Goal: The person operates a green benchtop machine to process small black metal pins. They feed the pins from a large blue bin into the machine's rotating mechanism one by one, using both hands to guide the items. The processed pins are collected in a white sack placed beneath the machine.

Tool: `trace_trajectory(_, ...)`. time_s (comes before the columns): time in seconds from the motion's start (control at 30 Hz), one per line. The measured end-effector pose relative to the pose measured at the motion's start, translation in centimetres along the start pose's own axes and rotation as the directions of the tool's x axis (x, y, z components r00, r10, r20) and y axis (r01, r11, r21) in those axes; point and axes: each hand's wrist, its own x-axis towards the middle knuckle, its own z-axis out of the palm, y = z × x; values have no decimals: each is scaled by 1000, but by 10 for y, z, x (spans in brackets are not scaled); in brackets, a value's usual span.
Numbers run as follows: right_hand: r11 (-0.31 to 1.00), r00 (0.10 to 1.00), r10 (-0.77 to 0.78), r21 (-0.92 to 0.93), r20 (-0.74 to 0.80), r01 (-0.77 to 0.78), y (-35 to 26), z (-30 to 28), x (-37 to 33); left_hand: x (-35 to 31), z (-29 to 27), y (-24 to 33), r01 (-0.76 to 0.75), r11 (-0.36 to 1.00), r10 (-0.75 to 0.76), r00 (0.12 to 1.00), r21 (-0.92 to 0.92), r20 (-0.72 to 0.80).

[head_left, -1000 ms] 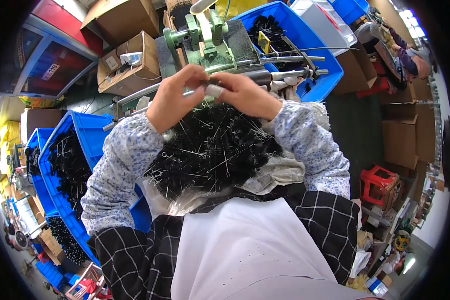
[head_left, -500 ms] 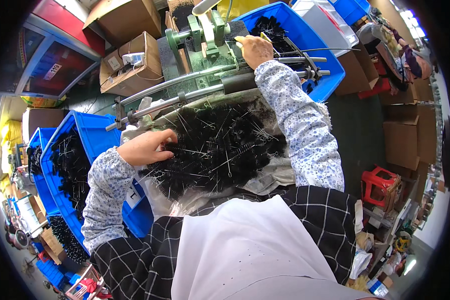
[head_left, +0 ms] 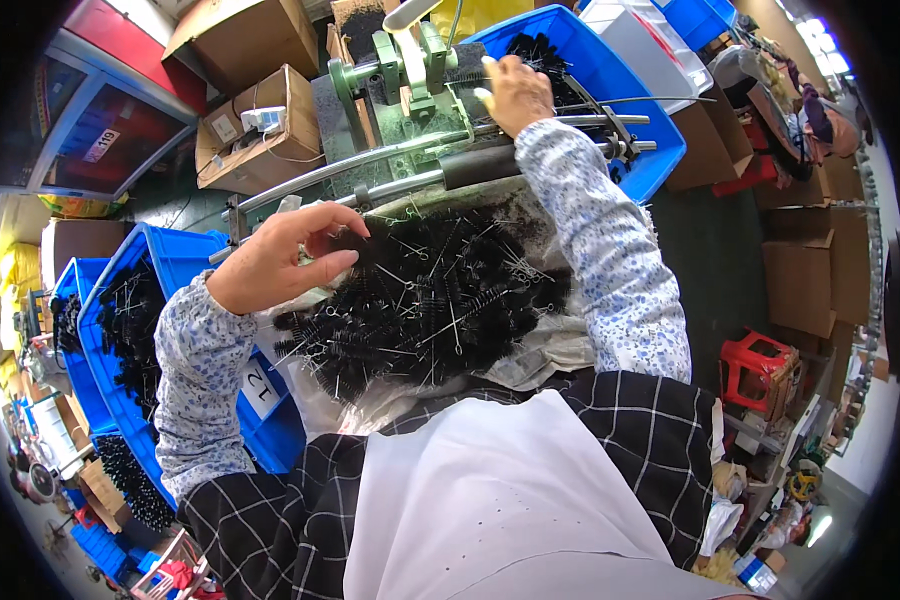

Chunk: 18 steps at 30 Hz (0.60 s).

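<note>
My left hand [head_left: 292,256] is over the left edge of a heap of black bristle brushes [head_left: 440,300] with twisted wire stems and loop ends. Its thumb and fingers are spread, and no brush shows between them. Beyond the heap, my right hand [head_left: 520,95] is at the right side of a green machine [head_left: 415,75], with yellowish covers on the thumb and forefinger. Those two tips stand apart beside a dark brush [head_left: 467,77] at the machine head. Whether they touch it is hard to see.
Metal rails [head_left: 400,185] cross between the heap and the machine. Blue bins of brushes stand at the left [head_left: 160,250] and far right [head_left: 660,150]. A cardboard box [head_left: 260,150] sits left of the machine, and a red stool [head_left: 755,365] is at the right.
My left hand has lifted off the heap, moving up and away, and its fingers have opened. My right hand has shifted slightly right, its thumb and forefinger parting from a pinch.
</note>
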Motion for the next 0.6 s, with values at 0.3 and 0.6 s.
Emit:
trace_trajectory(0.3, 972, 997, 70, 225, -31, -61, -19, 9, -8, -1, -2, -4, -19, 1000, 19, 1000, -11, -16)
trace_trajectory(0.6, 978, 991, 15, 209, -131, 12, -60, 13, -3, 6, -4, -1, -30, 999, 31, 998, 22, -51)
